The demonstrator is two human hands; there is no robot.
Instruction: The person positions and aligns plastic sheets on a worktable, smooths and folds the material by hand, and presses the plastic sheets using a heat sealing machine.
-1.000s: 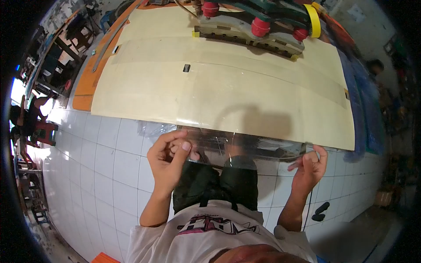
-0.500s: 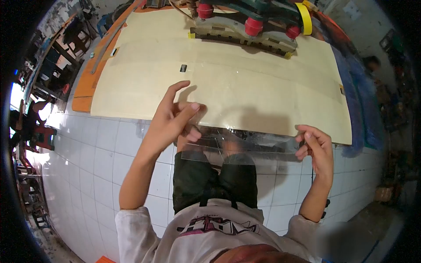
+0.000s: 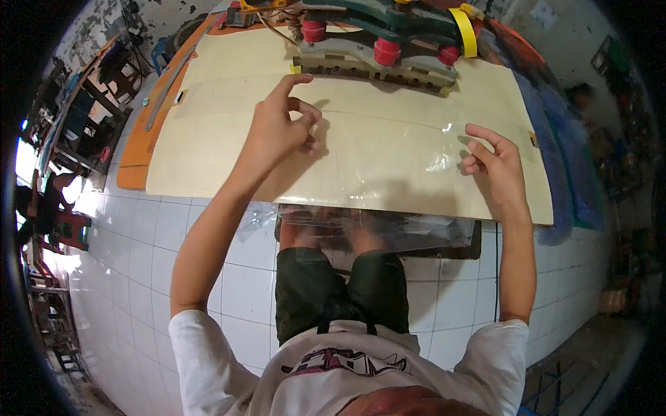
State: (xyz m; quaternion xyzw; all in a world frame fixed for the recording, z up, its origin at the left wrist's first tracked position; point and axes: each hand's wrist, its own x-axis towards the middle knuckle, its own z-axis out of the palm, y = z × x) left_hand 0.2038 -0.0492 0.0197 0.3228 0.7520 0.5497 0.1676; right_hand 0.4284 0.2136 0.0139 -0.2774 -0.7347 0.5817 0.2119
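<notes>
A clear plastic sheet (image 3: pixel 437 161), visible mostly by its glare, spans between my hands over the cream-coloured board (image 3: pixel 222 159). My left hand (image 3: pixel 284 128) pinches its left side, with the index finger stretched toward the machine. At the right side, my right hand (image 3: pixel 496 156) grips the sheet between thumb and fingers. The sheet's outline is hard to make out against the board. More clear plastic (image 3: pixel 388 227) lies below the board's front edge, above my lap.
A green sealing-type machine with red knobs (image 3: pixel 386 52) and a long metal bar (image 3: pixel 371 75) stands at the back. A yellow tape roll (image 3: pixel 463 32) hangs on its right. A metal strip (image 3: pixel 165 90) lies on the orange table edge (image 3: pixel 132 166). Blue plastic (image 3: pixel 562 159) covers the right side.
Both hands have moved forward, from the board's front edge to over the board, carrying the clear sheet toward the machine. The black mark on the board is now hidden behind my left hand.
</notes>
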